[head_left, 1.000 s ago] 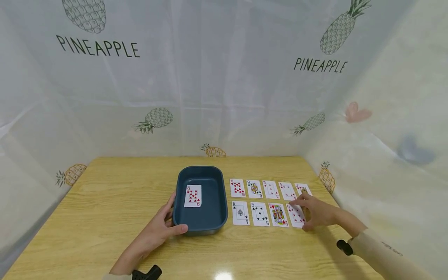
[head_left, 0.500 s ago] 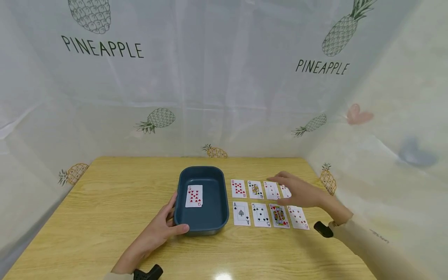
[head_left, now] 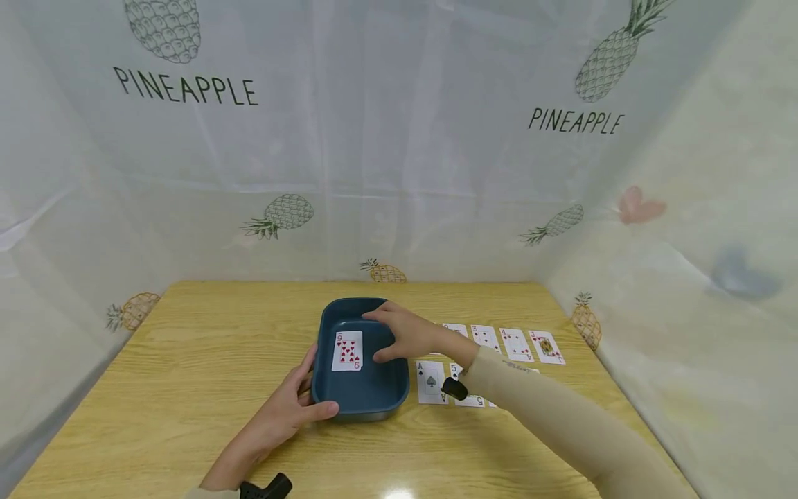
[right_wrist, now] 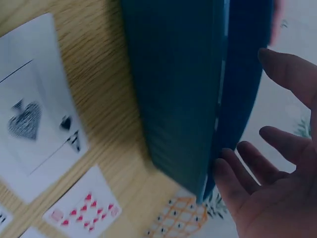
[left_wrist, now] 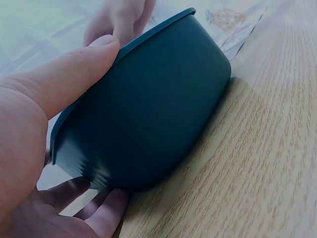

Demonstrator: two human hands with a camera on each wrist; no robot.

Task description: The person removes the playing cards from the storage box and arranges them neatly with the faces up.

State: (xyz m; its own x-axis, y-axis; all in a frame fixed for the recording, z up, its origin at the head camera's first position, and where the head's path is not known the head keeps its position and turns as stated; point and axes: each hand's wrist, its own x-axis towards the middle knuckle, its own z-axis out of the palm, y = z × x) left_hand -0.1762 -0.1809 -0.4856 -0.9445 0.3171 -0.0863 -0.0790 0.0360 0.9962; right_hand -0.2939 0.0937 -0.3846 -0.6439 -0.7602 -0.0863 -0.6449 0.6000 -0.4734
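Observation:
My left hand grips a dark blue rectangular tray at its near left corner. In the left wrist view the thumb lies over the rim and the other fingers curl beneath the corner. A nine of hearts card lies face up inside the tray, with the corner of another card peeking from under it. My right hand hovers over the tray's right side, fingers spread and nothing between them. Right of the tray lie two rows of face-up cards, among them an ace of spades and a ten of hearts.
Farther right in the back row lie a three of diamonds, a four of diamonds and a jack. My right sleeve covers much of the front row. A pineapple-print curtain hangs behind the wooden table.
My right hand has swept left from the right end of the card rows, across the cards, to over the tray. The left hand keeps its grip on the tray.

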